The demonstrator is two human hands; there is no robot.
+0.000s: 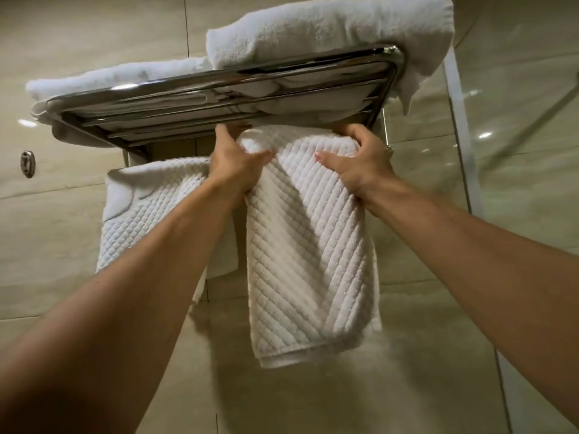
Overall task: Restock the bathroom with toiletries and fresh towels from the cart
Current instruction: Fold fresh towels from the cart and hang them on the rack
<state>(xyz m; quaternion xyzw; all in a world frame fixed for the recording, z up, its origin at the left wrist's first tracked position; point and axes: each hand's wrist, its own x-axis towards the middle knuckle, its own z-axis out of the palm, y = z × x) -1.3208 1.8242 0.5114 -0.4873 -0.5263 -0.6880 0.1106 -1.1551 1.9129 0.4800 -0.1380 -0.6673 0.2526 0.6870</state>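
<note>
A white waffle-textured towel [310,245] hangs folded below a chrome wall rack [219,86], seen from underneath. My left hand [235,164] grips its upper left corner, thumb on the front and fingers behind. My right hand [360,164] grips the upper right corner the same way. Both hands are raised just under the rack's lower bar. A second waffle towel [141,214] hangs to the left, partly behind my left forearm. Folded fluffy white towels [329,29] lie on top of the rack.
Beige tiled wall lies behind and around the rack. A glass shower panel [517,151] with a metal edge stands at the right. A small chrome wall hook [27,163] sits at the far left.
</note>
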